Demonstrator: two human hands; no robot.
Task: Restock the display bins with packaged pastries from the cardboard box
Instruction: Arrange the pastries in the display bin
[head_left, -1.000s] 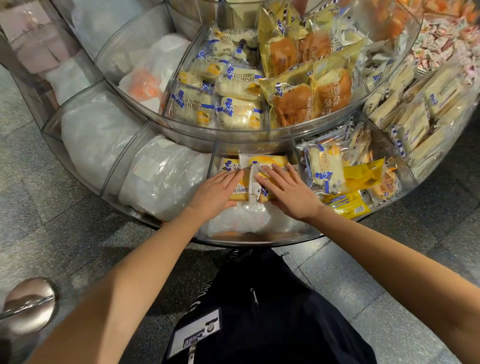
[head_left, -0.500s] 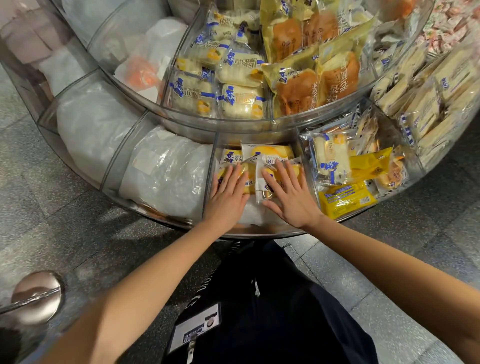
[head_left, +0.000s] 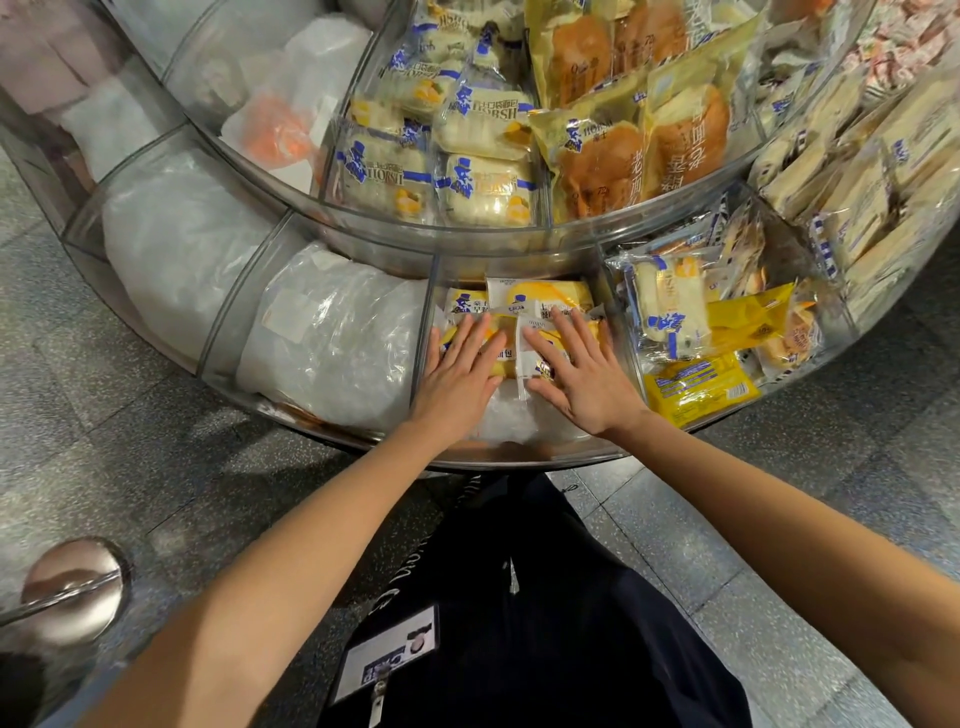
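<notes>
At nine and ten o'clock from our hands, two lower bins hold only bulging white plastic bags (head_left: 332, 338), likely filler to lift stock into view. Our left hand (head_left: 457, 371) lies flat, fingers straight, pressing the yellow packaged pastries (head_left: 540, 296) in the middle bin (head_left: 519, 460). Our right hand (head_left: 582, 379), just beside it at three o'clock, is spread flat on them too, gripping nothing. We judge both palms are levelling the packets over the white padding (head_left: 519, 421) beneath. We count about four packets there, though overlaps hide edges. The three o'clock bin holds mixed packets (head_left: 670, 306). The cardboard box is out of view.
</notes>
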